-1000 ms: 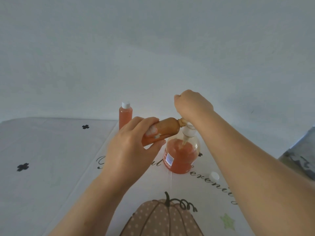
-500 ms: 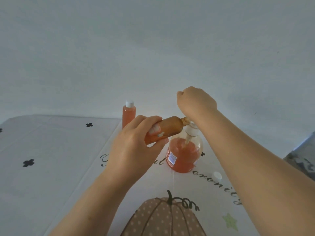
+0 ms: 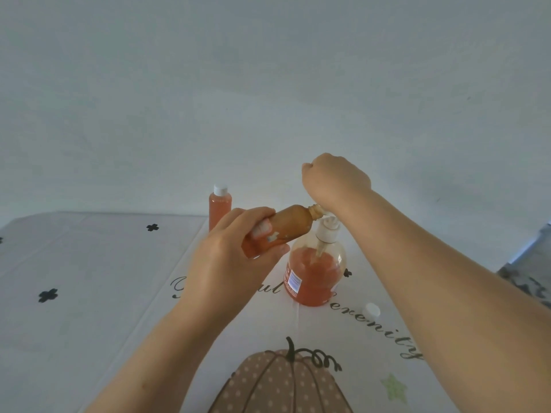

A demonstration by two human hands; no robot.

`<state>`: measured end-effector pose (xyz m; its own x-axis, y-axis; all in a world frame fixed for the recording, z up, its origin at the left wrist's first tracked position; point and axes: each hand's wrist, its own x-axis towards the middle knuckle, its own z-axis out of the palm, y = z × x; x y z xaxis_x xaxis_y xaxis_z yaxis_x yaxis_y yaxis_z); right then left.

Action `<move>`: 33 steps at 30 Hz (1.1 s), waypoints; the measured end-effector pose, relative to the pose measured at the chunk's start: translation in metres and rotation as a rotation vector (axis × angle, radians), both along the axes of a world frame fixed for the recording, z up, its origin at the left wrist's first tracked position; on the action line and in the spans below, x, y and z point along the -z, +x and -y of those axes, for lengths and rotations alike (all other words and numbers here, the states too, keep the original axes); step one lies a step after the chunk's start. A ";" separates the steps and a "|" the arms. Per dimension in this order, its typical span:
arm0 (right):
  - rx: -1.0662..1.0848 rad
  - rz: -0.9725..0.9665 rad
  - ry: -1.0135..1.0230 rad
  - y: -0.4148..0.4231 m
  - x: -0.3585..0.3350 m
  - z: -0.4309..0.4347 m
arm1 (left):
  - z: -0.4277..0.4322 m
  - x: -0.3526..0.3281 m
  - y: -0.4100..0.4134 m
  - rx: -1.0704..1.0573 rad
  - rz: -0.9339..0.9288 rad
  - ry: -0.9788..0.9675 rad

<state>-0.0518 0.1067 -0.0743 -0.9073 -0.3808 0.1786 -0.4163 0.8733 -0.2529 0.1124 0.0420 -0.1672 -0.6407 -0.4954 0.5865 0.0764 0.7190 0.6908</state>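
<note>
Over pump bottle point(image 3: 316, 275), small bottle point(image 3: 286, 231) (cap point(image 3: 372, 310) right)

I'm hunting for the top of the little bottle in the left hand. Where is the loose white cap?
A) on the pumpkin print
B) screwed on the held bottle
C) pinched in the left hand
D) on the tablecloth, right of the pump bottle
D: the loose white cap lies on the tablecloth just right of the pump bottle, while the small bottle gripped by the left hand shows a bare neck.
</note>
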 end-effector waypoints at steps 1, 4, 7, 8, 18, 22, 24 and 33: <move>0.000 0.000 0.002 0.001 0.000 0.000 | 0.000 -0.001 0.000 -0.003 0.001 -0.011; 0.010 0.011 0.000 0.002 -0.002 0.001 | -0.001 -0.003 0.001 -0.014 0.003 -0.030; 0.030 0.029 -0.004 0.002 0.000 0.002 | -0.002 -0.001 0.000 -0.036 0.002 -0.066; 0.033 0.037 -0.003 0.003 0.002 0.002 | -0.001 0.000 0.000 -0.038 0.007 -0.066; 0.032 0.057 -0.011 0.006 0.003 0.000 | -0.004 0.007 0.000 -0.022 0.004 -0.050; 0.001 0.002 0.008 0.005 -0.003 0.000 | -0.005 0.004 -0.001 -0.047 -0.021 -0.103; -0.001 0.005 0.015 0.004 -0.003 0.001 | -0.004 0.003 -0.001 -0.056 -0.023 -0.121; 0.026 0.052 -0.005 0.003 0.006 0.003 | 0.000 0.007 -0.002 -0.067 0.001 -0.164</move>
